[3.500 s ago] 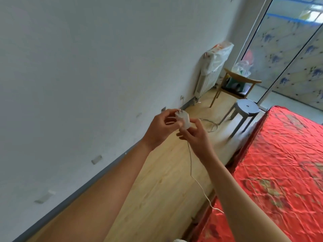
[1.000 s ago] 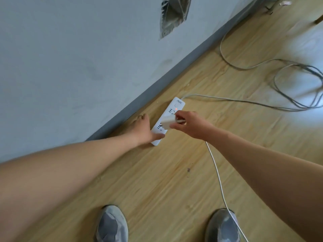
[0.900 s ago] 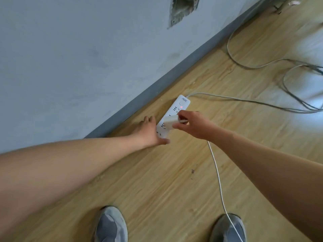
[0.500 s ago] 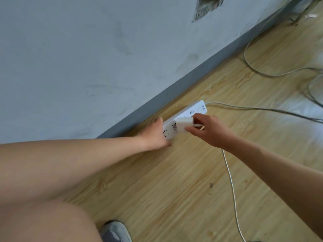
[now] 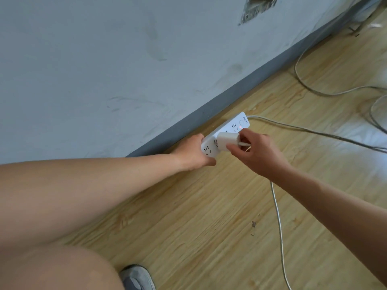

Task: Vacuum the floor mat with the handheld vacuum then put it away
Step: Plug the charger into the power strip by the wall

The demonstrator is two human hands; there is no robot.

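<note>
A white power strip lies on the wooden floor beside the grey skirting board, its red light lit. My left hand grips the strip's near end and holds it tilted up off the floor. My right hand pinches a white charger plug set against the strip's middle sockets. A thin white cable runs from the plug down toward the bottom edge. Neither the handheld vacuum nor the floor mat is in view.
The strip's own grey cord leads off to the right, where more loose cables loop on the floor. A hole gapes in the wall above. My knee and a grey shoe fill the lower left.
I have crouched from standing down to the floor strip. My left hand has lifted the strip's near end, and my right hand has brought the plug onto its sockets.
</note>
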